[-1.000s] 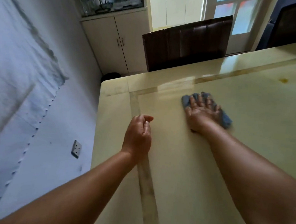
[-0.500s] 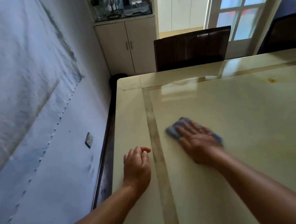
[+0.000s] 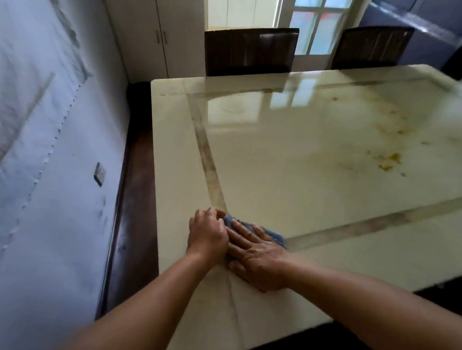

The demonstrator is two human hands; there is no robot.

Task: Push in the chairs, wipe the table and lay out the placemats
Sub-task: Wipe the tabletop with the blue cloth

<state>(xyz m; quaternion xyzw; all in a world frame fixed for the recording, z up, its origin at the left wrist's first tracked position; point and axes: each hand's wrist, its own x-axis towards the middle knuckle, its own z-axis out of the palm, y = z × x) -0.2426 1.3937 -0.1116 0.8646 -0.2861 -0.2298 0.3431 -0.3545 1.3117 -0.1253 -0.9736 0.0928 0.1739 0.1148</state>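
My right hand [image 3: 255,257] covers most of the blue cloth [image 3: 273,235] on the table [image 3: 309,168]; only its far edge shows. My left hand [image 3: 208,236] hides the cloth's left end. Behind the table, both chairs [image 3: 250,51] show backrests only. The table's right end runs out of frame, blurred.

We see a pale wall [image 3: 28,155] with a socket [image 3: 100,174] on our left, a cream cupboard [image 3: 155,37] in the corner, and daylight through a paned glass door [image 3: 315,22].

blue cloth [image 3: 250,227], cream table [image 3: 295,164], brown chairs [image 3: 248,51]
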